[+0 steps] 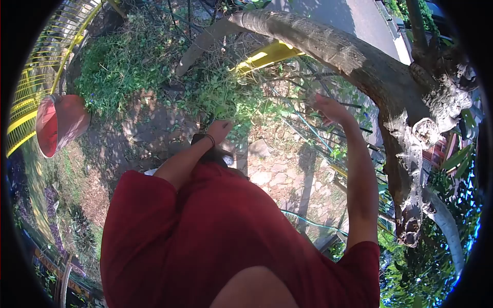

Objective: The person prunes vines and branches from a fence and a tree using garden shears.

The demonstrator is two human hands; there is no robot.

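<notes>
My left hand (220, 130), with a dark band on the wrist, is held low in front of my body. Its fingers are curled closed beside the leafy green vines (223, 105); whatever it may hold is too small to make out. Farther right, my right hand (331, 110) is raised with its fingers stretched apart, and I see nothing in it. Thin dark fence bars (321, 136) and thin stems lie just behind and below that hand. A thick bare tree branch (328, 43) arches above and to the right of it.
At the left a red bucket-like container (69, 123) stands by a yellow railing (38, 77). A yellow beam (267, 55) crosses behind the vines. Stone paving (277, 172) lies below, with a green hose (308, 222) along it. A rough trunk (405, 169) rises close at right.
</notes>
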